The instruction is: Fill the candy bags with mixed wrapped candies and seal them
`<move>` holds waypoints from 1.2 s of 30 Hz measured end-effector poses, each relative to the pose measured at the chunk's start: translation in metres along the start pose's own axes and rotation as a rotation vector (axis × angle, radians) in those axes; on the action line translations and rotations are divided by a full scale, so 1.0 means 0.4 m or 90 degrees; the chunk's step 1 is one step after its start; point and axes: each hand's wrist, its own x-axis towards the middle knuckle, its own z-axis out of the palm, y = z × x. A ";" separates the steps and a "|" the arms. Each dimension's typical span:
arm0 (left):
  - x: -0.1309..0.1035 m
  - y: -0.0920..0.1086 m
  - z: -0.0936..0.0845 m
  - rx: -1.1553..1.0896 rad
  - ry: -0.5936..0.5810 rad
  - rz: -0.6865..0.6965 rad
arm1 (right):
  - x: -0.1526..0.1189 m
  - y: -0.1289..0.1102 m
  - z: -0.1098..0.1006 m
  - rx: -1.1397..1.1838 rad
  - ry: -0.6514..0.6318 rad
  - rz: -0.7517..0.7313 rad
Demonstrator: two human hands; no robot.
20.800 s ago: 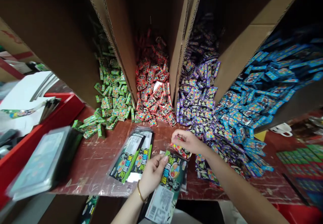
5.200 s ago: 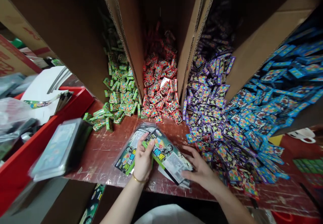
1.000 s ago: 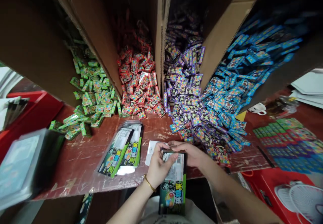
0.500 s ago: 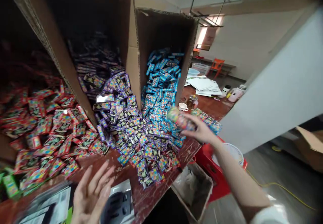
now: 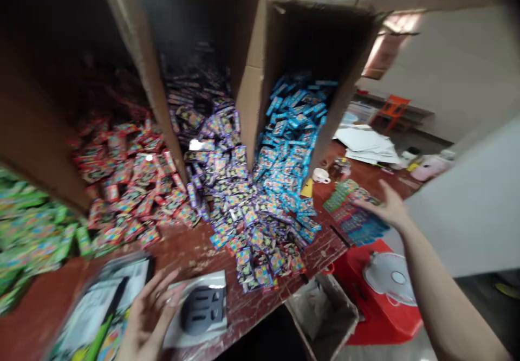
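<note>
My right hand [image 5: 392, 206] is stretched out with its fingers apart and nothing in it. Just under and beside it lie small candy packets [image 5: 353, 217] laid out in rows of green, red, purple and blue. My left hand [image 5: 152, 309] hovers low over the table, fingers loosely curved and apart, holding nothing. Next to it is a clear plastic bag [image 5: 219, 317] with a dark grey round piece [image 5: 199, 309] inside. On its other side lies a blurred stack of printed plastic packaging [image 5: 101, 290] with a green-and-black pen-like tool [image 5: 108, 317] on top.
Open cardboard boxes [image 5: 251, 95] spill green packets [image 5: 36, 225], red packets [image 5: 134, 187], purple packets [image 5: 235, 187] and blue packets [image 5: 288, 144] onto the table. Behind are a white cup [image 5: 320, 175] and papers [image 5: 368, 144]. A lined bin [image 5: 341, 317] and red stool [image 5: 390, 323] stand at the table's edge.
My right hand has moved right and let go of the bundle of packets, which now lies in the rows. The view has turned left, and my left hand has lowered slightly.
</note>
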 end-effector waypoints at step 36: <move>-0.084 -0.157 -0.351 0.751 0.354 0.167 | -0.793 -1.332 0.444 0.372 -0.992 -0.424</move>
